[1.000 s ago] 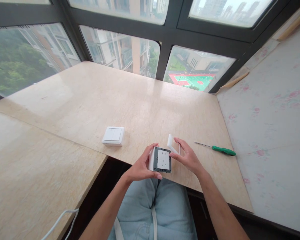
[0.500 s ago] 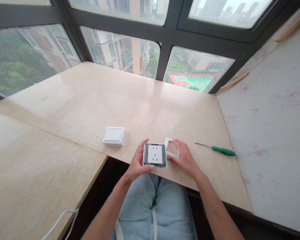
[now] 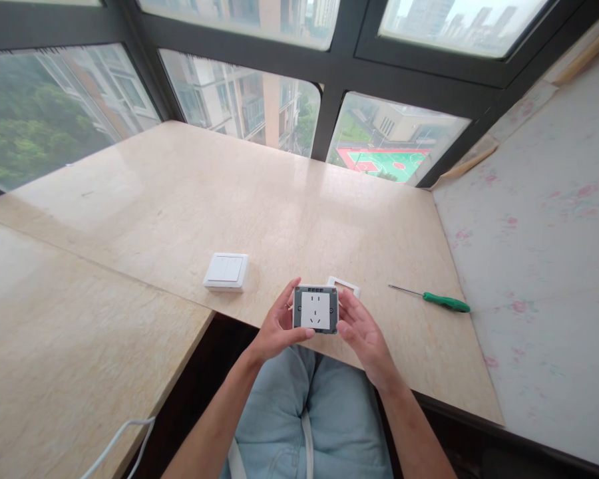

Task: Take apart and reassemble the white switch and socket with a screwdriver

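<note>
A wall socket [image 3: 315, 311] with a white face and an exposed grey frame is held up near the front edge of the counter. My left hand [image 3: 281, 326] is closed around its left side, thumb along the bottom edge. At the socket's right edge, my right hand [image 3: 360, 330] has its fingers and thumb curled against the side. Behind the socket and the right fingers, a white cover frame [image 3: 348, 286] rests on the counter, partly hidden.
A white switch box [image 3: 226, 271] sits on the counter [image 3: 259, 213] to the left. To the right lies a screwdriver [image 3: 444, 301] with a green handle, near the papered wall [image 3: 534, 266]. A white cable [image 3: 124, 426] crosses the lower left. Windows border the far edge.
My right hand has let go of the white cover frame, leaving it on the counter, and has moved to the socket's right side. The socket has shifted slightly right in my left hand.
</note>
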Tool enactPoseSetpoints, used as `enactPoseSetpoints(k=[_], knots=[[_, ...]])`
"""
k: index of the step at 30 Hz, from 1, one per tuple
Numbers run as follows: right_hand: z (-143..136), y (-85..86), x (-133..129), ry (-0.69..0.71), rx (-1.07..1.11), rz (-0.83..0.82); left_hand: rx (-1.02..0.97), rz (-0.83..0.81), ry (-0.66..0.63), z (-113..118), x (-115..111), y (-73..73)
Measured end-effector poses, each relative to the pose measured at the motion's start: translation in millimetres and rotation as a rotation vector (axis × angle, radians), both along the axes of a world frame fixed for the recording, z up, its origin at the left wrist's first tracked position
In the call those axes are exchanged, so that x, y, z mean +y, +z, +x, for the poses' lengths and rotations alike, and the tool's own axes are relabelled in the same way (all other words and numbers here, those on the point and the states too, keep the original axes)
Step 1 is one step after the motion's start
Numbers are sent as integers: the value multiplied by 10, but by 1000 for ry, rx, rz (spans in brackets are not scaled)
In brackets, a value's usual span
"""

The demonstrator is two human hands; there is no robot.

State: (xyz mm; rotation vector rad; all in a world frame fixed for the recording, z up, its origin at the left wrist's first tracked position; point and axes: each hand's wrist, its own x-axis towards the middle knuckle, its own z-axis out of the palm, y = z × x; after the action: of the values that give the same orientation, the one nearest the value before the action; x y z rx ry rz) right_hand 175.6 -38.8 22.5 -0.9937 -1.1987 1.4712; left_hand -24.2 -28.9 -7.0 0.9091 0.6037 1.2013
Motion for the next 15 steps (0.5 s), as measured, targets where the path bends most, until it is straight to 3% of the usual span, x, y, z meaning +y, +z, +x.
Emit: enactPoseSetpoints(k=[4,15], knots=[[-183,-37,-86,37,55,-69,30,20,2,-20,-6,-9],[-214,-124,-117,-144,-7,-123,36,2,-39,9,2,5]])
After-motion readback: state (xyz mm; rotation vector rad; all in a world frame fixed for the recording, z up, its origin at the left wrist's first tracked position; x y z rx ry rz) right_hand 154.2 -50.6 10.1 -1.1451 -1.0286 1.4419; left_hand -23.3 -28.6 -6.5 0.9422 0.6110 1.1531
